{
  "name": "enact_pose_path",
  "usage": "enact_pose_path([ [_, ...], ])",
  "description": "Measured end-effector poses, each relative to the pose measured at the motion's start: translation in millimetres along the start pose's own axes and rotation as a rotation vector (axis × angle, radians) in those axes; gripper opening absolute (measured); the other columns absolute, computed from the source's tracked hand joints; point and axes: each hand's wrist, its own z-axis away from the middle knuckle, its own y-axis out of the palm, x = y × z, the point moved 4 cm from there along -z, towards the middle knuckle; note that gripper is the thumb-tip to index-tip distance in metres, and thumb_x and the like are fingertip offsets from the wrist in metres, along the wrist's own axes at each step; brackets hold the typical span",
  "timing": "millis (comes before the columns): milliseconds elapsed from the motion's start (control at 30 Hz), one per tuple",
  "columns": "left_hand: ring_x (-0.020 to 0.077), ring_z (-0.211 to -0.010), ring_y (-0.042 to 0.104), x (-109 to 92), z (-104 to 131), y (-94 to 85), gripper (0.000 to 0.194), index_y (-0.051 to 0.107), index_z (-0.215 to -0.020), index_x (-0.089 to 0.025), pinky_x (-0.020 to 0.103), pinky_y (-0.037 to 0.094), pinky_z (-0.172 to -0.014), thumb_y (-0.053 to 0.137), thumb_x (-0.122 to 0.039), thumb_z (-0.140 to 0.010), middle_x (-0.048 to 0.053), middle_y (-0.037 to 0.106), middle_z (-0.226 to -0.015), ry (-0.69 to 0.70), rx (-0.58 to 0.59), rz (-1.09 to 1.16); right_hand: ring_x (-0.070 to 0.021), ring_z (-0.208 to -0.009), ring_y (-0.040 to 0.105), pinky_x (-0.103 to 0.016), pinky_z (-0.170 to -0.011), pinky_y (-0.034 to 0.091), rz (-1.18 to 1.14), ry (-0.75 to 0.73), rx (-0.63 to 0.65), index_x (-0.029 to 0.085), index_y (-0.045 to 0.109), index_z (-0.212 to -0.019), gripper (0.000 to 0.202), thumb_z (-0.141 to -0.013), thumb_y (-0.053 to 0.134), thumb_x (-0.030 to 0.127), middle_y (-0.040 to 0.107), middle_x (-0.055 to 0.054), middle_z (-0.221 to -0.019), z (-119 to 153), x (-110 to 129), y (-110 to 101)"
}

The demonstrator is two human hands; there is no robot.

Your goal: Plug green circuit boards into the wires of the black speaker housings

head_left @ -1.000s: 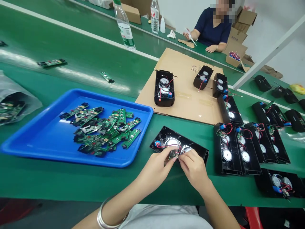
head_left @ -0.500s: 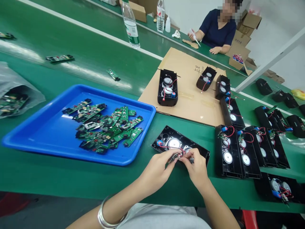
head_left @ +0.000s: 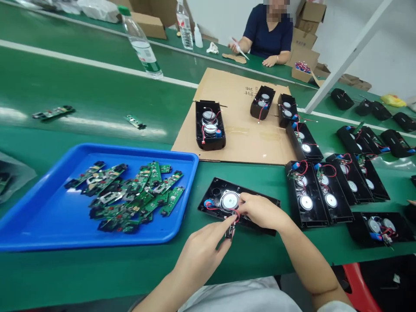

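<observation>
My left hand [head_left: 208,242] pinches a small circuit board [head_left: 230,230], held on edge just in front of a black speaker housing [head_left: 211,209]. Red wires run from the board to the housing, where a blue cylindrical part [head_left: 208,203] sits at the left end. Over the housing's middle is my right hand [head_left: 261,211], its fingers curled together beside the round silver speaker [head_left: 230,200]. What its fingertips hold, if anything, is hidden. My right hand and wrist cover the second speaker and much of the housing's right half.
A blue tray [head_left: 48,225] with many loose circuit boards lies to the left. Several open speaker housings [head_left: 305,203] stand to the right, others on a cardboard sheet [head_left: 240,130] behind. A water bottle [head_left: 143,50] stands farther back. Across the bench, a co-worker [head_left: 268,32] holds a white applicator.
My right hand has moved off the board and wires to over the speaker housing. My left hand keeps the circuit board, now turned more upright and lower. The camera view has shifted.
</observation>
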Motion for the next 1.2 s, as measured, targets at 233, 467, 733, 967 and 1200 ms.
enact_pose_path([
  [233,0.0183,-0.074,0.071,-2,-2,-9.6,0.035,0.063,-0.11,-0.018,0.024,0.056,-0.065,0.041,-0.007,-0.084,0.006,0.075,-0.087,0.221,-0.065,-0.052,-0.0131,-0.072,0.059,-0.022,-0.064,0.046,-0.189,0.059,-0.047,0.016,0.066,-0.072,0.021,-0.072,0.056,-0.003,0.061,-0.003,-0.085,-5,-6,0],
  [467,0.0159,-0.06,0.068,3,-11,-11.2,0.025,0.064,-0.104,-0.018,0.02,0.051,-0.046,0.05,-0.025,-0.085,0.003,0.075,-0.081,-0.068,-0.091,0.11,-0.0075,-0.041,0.055,-0.016,-0.039,0.043,-0.491,0.24,-0.228,0.015,0.059,-0.08,0.019,-0.079,0.044,0.003,0.061,0.002,-0.062,0,-27,12],
  [733,0.0234,-0.083,0.071,17,-21,-4.1,0.028,0.065,-0.101,-0.019,0.032,0.058,-0.072,0.054,-0.033,-0.079,0.006,0.075,-0.093,-0.421,-0.113,0.4,-0.0136,-0.065,0.063,-0.023,-0.055,0.051,-0.474,0.203,-0.479,0.016,0.06,-0.09,0.015,-0.085,0.047,0.013,0.068,-0.004,-0.08,8,-26,6],
  [967,0.0221,-0.084,0.071,15,-27,0.9,0.028,0.064,-0.102,-0.019,0.032,0.058,-0.076,0.053,-0.029,-0.078,0.006,0.075,-0.098,-0.387,-0.115,0.424,-0.0155,-0.068,0.059,-0.027,-0.068,0.047,-0.267,0.025,-0.504,0.018,0.066,-0.075,0.012,-0.081,0.057,0.013,0.065,-0.003,-0.071,15,-11,8],
  [1200,0.0215,-0.084,0.071,18,-28,0.7,0.025,0.065,-0.099,-0.021,0.031,0.056,-0.077,0.052,-0.026,-0.078,0.004,0.075,-0.095,-0.367,-0.101,0.452,-0.0146,-0.063,0.055,-0.026,-0.062,0.044,-0.148,-0.039,-0.519,0.019,0.063,-0.068,0.014,-0.077,0.057,0.009,0.063,-0.001,-0.065,12,-3,12],
])
